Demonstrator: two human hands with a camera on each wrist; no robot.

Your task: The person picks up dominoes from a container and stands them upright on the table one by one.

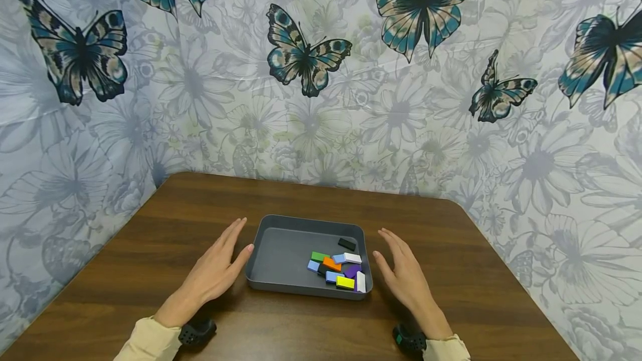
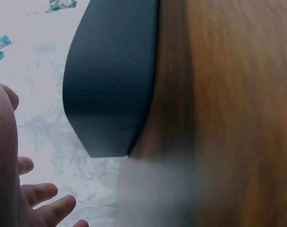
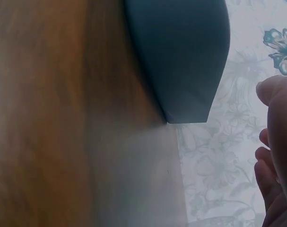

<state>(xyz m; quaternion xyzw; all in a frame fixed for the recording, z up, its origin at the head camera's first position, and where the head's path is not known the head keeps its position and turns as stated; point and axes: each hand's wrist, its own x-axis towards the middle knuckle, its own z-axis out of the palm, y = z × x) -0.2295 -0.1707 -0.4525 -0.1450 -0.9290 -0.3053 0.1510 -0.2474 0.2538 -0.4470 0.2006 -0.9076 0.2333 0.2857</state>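
Note:
A shallow grey tray [image 1: 286, 255] lies on the table between the two hands. Loose small blocks are gathered in its right half: a green block [image 1: 320, 257], an orange block [image 1: 331, 264], a yellow block [image 1: 345, 282], a black block [image 1: 346, 244], a purple piece [image 1: 352, 270], plus several light blue and white ones. Just left of the tray is my left hand [image 1: 213, 273], fingers extended and holding nothing. My right hand [image 1: 405, 276] is a little off the tray's right side, also with extended fingers and nothing in it. Both wrist views show the tray's outer wall [image 2: 110, 75] beside the fingers.
The brown wooden table [image 1: 301, 327] has rounded far corners. Behind it hangs a pale floral backdrop [image 1: 225, 127] printed with butterflies. A dark band with a device sits on the left wrist [image 1: 198, 331] and another on the right wrist [image 1: 410, 338].

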